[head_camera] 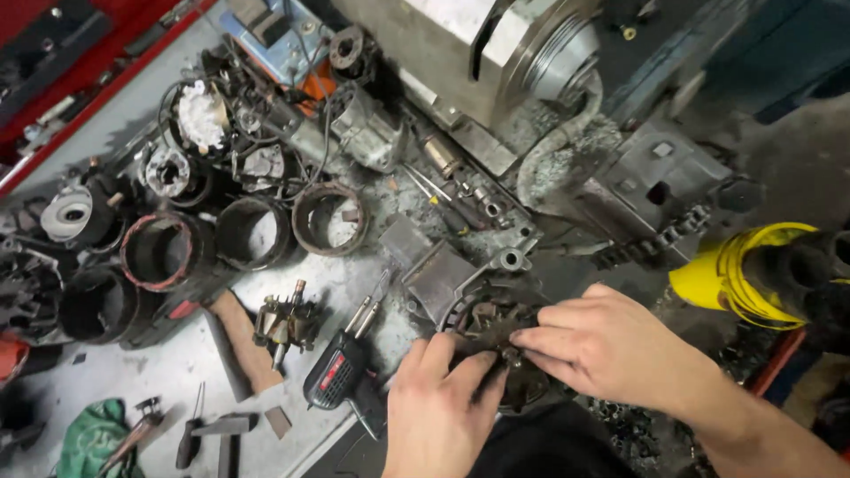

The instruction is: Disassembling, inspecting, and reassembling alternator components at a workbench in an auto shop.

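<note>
Both hands were bare, with no gloves, rings or watch that I could see. The left hand (438, 403) had short nails and showed only to the wrist before the frame cut it off. The right hand (602, 341) ran into a bare forearm, uncovered as far as the frame's corner. The fingertips (522, 341) seemed smudged with grease, though the dim light made that hard to judge.

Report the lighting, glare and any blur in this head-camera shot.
Head view: light falls unevenly, bright on the grey bench and both hands, left hand and right hand; the round motor housing they grip sits in shadow, its detail murky; glare washes out the white winding at upper left; the yellow drum at right looks soft; the edges bow slightly.
</note>
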